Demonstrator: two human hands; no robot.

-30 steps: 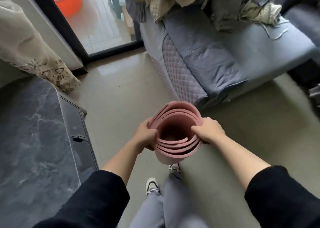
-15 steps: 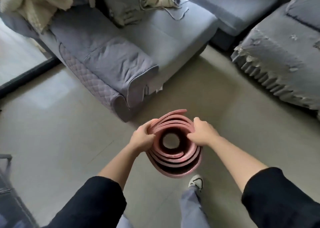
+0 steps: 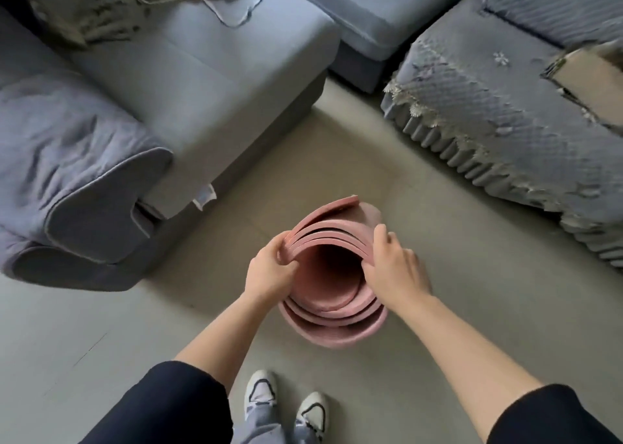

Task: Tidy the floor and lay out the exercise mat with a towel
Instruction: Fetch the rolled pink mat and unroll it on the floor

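While the shoes [image 3: 286, 406] stand on bare floor [image 3: 84, 342], the view has swung in the last second from the dark cabinet and glass door toward open floor between the sofas, which suggests a laying spot is being chosen. The left hand [image 3: 269, 270] and right hand [image 3: 392, 268] each have a closed grip on the pink rolled exercise mat [image 3: 333, 312], held on end above the floor, its long axis pointing down, open end facing up. Beyond lie the grey sofa [image 3: 202, 72] and covered sofa [image 3: 488, 116].

I'm standing in a living room at home: a grey-blue sofa [image 3: 188, 82] with crumpled clothes [image 3: 101, 8] on it, a second sofa [image 3: 526, 113] under a quilted lace-trimmed cover, and a smooth tiled floor [image 3: 101, 325] under my sneakers [image 3: 286, 399].
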